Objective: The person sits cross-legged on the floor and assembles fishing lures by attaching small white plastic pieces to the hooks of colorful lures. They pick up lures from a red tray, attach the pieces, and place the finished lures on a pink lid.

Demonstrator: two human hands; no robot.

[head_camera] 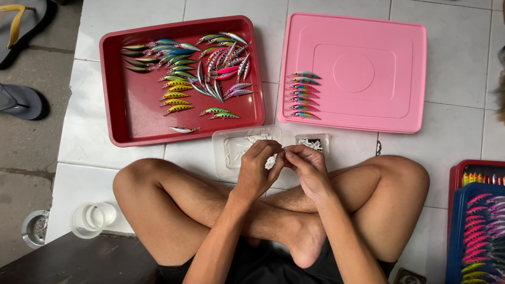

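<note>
I sit cross-legged on a white tiled floor. My left hand (259,169) and my right hand (307,167) meet fingertip to fingertip just above my crossed shins, pinching something small between them; what it is stays hidden by the fingers. Directly beyond the hands lies a clear plastic tray (231,150) with small white pieces, and beside it a small clear box (312,141). A red tray (123,113) at the upper left holds several colourful fishing lures. On a pink lid (368,63) several lures (304,94) lie in a neat column.
At the right edge stand a blue tray (456,231) and a red tray (455,173) with more lures. A clear round container (93,218) and a metal cup (34,229) sit at the lower left. Sandals (21,100) lie on grey floor at the left.
</note>
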